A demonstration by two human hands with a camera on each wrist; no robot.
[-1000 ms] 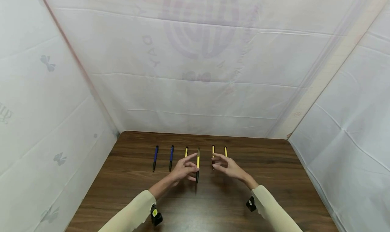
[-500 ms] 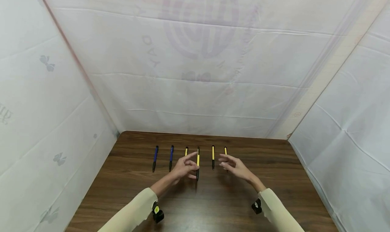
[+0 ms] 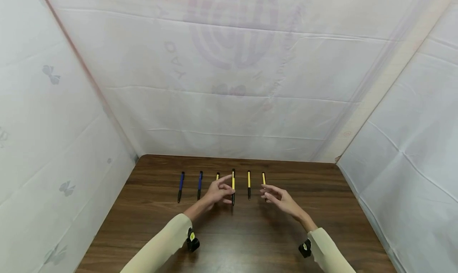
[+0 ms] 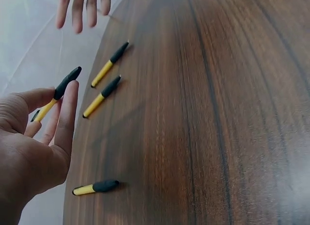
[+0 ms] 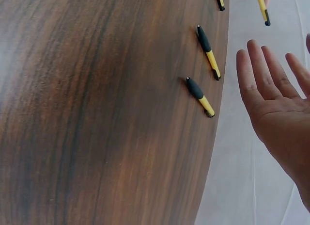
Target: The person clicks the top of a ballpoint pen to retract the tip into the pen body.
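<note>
Yellow pen [image 3: 233, 186] pinched by left hand [image 3: 217, 192] has moved farther forward.

You're in a makeshift recording booth: white plastic sheeting [image 3: 229, 86] walls in a brown wood-grain table [image 3: 250, 241].

- The desk [image 3: 250, 241] carries six pens laid in one row near its far edge, each pointing front to back.
- Landmark: the held pen [image 3: 233, 186], fourth from the left, pinched by the left hand [image 3: 217, 192] and lifted off the desk.
- Left of the held pen: the third pen [image 3: 217, 176] just beside it and partly behind the hand, then the second pen [image 3: 199, 185], then the first pen [image 3: 180, 186] farthest out.
- Right of the held pen: the fifth pen [image 3: 249, 184], then the sixth pen [image 3: 263, 178].
- The right hand [image 3: 282, 199] hovers right of the held pen, in front of the sixth pen.
</note>
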